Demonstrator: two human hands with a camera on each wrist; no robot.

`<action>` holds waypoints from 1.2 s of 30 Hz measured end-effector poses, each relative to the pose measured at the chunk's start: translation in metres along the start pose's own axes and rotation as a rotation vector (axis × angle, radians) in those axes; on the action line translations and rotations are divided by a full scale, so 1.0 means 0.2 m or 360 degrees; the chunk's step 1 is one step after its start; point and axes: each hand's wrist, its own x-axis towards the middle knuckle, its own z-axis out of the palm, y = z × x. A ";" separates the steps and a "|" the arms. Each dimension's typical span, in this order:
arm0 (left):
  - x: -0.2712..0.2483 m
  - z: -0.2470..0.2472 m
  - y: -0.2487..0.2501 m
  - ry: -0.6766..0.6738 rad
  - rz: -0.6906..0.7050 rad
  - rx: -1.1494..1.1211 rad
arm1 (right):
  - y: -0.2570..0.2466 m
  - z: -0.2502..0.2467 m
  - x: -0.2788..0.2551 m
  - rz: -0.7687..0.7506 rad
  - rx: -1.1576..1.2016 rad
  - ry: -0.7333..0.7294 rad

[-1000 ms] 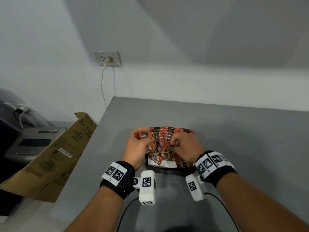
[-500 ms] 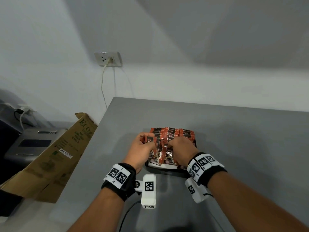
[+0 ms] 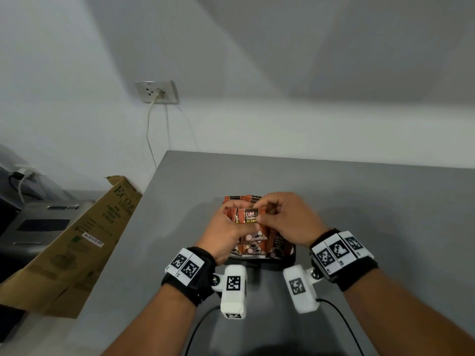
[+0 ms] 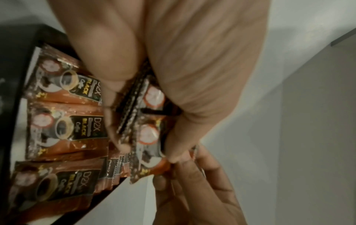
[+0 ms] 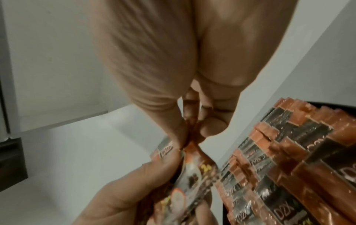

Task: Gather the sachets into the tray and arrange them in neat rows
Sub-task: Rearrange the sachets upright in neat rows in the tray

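A black tray (image 3: 290,258) sits on the grey table just in front of me, holding rows of orange-and-black coffee sachets (image 4: 63,134). More of these rows stand on edge in the right wrist view (image 5: 289,167). My left hand (image 3: 239,223) grips a small bundle of sachets (image 3: 250,217) raised just above the tray. My right hand (image 3: 267,214) pinches the top edge of one sachet in that bundle (image 5: 192,143). The two hands touch around the bundle and hide much of the tray's far half.
A flattened cardboard box (image 3: 77,240) leans at the table's left edge, with a grey machine (image 3: 38,222) behind it. A wall socket (image 3: 156,92) with a cable hangs behind the table. Bare grey tabletop (image 3: 372,196) lies to the right and beyond the tray.
Both hands have come up from among the sachets in the tray, and a small bundle is now lifted between them. The right hand shifted up to its top edge.
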 end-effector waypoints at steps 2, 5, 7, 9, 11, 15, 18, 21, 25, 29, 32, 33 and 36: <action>0.01 0.00 0.01 0.0075 -0.0039 -0.0063 | 0.07 -0.05 0.01 0.0082 0.0026 0.0114; 0.03 -0.05 0.02 0.0204 -0.0122 -0.0230 | 0.16 -0.11 -0.02 0.0201 -0.0102 0.0158; 0.03 -0.08 0.02 0.0258 -0.0162 -0.0302 | 0.21 -0.09 -0.06 0.0282 -0.0304 -0.0001; 0.02 -0.09 0.02 0.0268 -0.0178 -0.0317 | 0.27 -0.02 -0.08 0.0362 -0.0475 -0.0150; 0.00 -0.08 0.02 0.0219 -0.0189 -0.0264 | 0.32 0.03 -0.09 0.0360 -0.0581 -0.0174; -0.02 -0.09 0.00 0.0193 -0.0192 -0.0106 | 0.38 0.09 -0.11 0.0387 -0.0751 -0.0065; -0.01 -0.10 -0.04 0.0210 -0.0156 0.0055 | 0.41 0.11 -0.13 0.0365 -0.0775 -0.0022; 0.00 -0.11 -0.07 0.0176 -0.0107 0.0210 | 0.38 0.10 -0.14 0.0278 -0.0791 0.0044; 0.00 -0.07 -0.08 0.0019 -0.0073 0.0241 | 0.22 0.08 -0.13 0.0112 -0.0300 0.0192; -0.01 -0.02 -0.08 -0.0047 -0.0061 0.0190 | 0.06 0.09 -0.07 -0.0015 -0.0028 0.0014; 0.00 -0.05 -0.04 0.0161 -0.0059 0.0163 | 0.07 0.07 0.00 0.0051 -0.0029 0.0165; 0.00 -0.07 -0.02 0.0271 -0.0058 0.0101 | 0.08 0.07 0.01 0.0092 -0.0039 0.0189; 0.00 -0.13 0.03 0.0469 -0.0041 -0.0053 | 0.12 0.11 0.04 0.0162 -0.0269 0.0049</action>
